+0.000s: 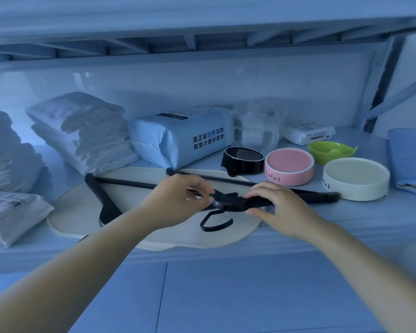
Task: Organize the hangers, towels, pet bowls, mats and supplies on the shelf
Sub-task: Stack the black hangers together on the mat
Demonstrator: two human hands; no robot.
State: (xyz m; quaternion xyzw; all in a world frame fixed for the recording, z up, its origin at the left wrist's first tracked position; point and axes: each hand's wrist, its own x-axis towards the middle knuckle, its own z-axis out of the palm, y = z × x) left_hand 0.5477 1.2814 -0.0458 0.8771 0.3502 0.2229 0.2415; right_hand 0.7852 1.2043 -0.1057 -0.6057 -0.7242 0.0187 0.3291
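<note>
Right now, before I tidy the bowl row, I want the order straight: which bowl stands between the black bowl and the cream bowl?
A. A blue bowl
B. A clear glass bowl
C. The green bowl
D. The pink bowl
D: the pink bowl stands in the front row with the black bowl on one side and the cream bowl on the other; the green bowl sits behind.

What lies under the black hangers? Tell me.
A cream mat lies flat under the hangers. The left hand and right hand hold the hangers' middle and cover the mat there.
</note>
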